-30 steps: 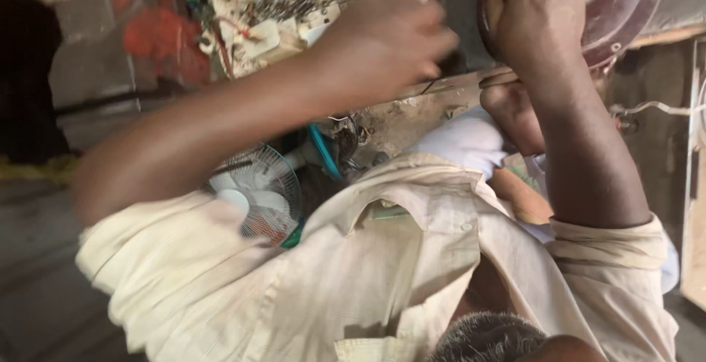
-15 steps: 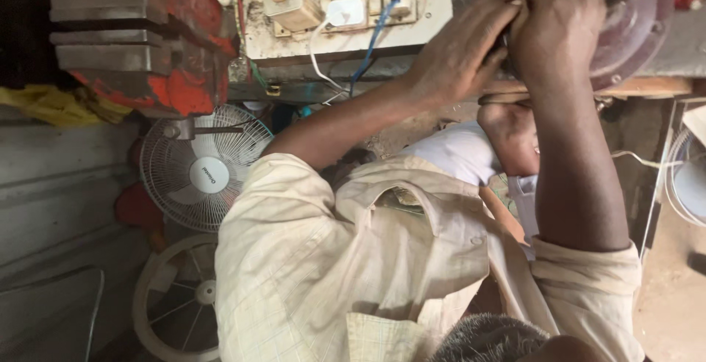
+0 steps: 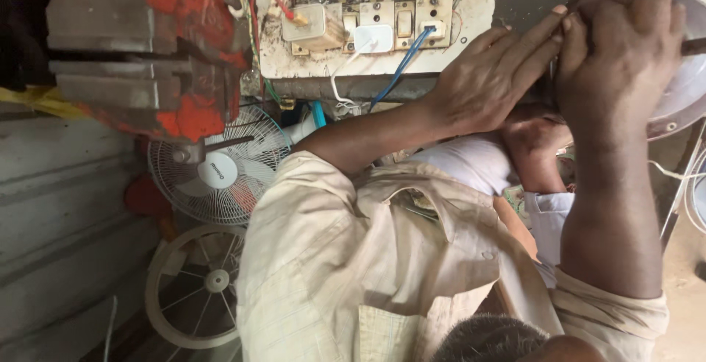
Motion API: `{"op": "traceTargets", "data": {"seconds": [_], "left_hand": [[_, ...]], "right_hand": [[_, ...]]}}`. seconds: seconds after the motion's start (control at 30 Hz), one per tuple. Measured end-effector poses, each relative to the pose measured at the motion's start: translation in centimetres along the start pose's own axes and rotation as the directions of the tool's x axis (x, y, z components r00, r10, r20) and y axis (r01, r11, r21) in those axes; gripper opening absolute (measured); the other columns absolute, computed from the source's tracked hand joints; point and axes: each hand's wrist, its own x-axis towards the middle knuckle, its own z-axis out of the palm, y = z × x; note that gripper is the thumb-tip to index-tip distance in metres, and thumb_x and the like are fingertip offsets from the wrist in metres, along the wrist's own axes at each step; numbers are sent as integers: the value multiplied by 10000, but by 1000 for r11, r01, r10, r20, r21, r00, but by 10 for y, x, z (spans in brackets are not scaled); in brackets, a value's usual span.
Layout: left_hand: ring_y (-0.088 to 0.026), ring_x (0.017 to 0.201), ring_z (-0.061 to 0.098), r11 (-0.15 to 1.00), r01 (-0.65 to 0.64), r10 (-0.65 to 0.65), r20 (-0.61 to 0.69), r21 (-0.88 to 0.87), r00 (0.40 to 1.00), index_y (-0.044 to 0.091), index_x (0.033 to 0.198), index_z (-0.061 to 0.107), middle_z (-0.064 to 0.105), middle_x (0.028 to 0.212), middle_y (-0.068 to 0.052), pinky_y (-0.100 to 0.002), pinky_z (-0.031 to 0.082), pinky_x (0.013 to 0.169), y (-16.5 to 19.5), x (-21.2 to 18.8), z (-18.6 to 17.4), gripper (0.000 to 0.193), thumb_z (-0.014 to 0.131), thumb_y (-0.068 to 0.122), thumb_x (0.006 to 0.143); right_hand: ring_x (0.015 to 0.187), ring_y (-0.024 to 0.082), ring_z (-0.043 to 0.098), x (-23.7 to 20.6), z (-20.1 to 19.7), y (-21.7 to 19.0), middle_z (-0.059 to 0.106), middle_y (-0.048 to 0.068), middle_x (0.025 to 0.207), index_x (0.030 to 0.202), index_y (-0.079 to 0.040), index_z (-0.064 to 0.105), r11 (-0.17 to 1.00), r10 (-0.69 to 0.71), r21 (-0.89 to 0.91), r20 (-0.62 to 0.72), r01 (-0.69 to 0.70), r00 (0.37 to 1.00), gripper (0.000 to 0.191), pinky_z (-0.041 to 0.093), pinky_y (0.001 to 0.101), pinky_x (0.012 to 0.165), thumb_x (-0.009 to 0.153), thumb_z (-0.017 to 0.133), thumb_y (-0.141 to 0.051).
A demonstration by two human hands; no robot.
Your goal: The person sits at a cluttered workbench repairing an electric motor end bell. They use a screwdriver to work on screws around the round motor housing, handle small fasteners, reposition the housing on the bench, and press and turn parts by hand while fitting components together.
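Observation:
A round metal housing with a pinkish-grey rim sits at the top right, mostly covered by my hands. My right hand is clenched over its front. My left hand reaches in from the left, its fingers pressed together against the housing's edge beside my right hand. What lies between the fingers is hidden. Both forearms stretch up from my beige short-sleeved shirt.
A red and grey bench vise is at the upper left. A dirty white switchboard holds sockets, plugs, a blue wire and a heap of screws. Two white fan guards stand below. White cloth lies under my arms.
The view has swung so the vise and fans come into sight. My left hand has moved right from the board to the housing's edge. My right hand has stayed on the housing.

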Motion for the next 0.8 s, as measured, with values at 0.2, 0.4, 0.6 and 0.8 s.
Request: {"op": "traceTargets", "data": {"seconds": [0.2, 0.4, 0.6, 0.8], "left_hand": [[-301, 1197, 630, 996, -21, 31, 109, -92, 994, -59, 1484, 412, 394, 1578, -274, -414, 470, 1072, 2, 4, -14, 803, 530, 614, 1061], [-312, 1470, 489, 993, -30, 26, -32, -115, 999, -83, 1510, 312, 304, 1657, -252, -413, 381, 1178, 4, 0, -24, 700, 471, 488, 1137], [-318, 1461, 486, 985, -31, 14, -100, -168, 995, -89, 1555, 183, 288, 1650, -241, -452, 379, 1219, 3, -1, -22, 822, 505, 518, 1103], [-319, 1244, 602, 969, -29, 11, -76, -244, 997, -77, 1560, 169, 337, 1622, -273, -428, 471, 1100, -1, 4, -12, 962, 547, 623, 1018]], "right_hand": [[1091, 275, 557, -14, -7, 4, 586, 72, 1173, 1176, -82, 678, 997, -34, -64, 67, 38, 997, 131, 425, 404, 1036, 1056, 628, -90], [1121, 276, 542, -14, -8, 0, 594, 60, 1203, 1172, -110, 686, 998, 46, -52, 93, -41, 995, 119, 439, 383, 1006, 1068, 636, -81], [1107, 275, 536, -8, -10, -3, 597, 63, 1198, 1138, -93, 684, 998, -3, -55, 65, 6, 998, 138, 437, 386, 1019, 1011, 636, -70], [1085, 275, 553, -2, -11, -7, 609, 64, 1172, 1134, -83, 693, 999, -28, -28, 41, 29, 999, 140, 433, 393, 1006, 1015, 623, -67]]}}
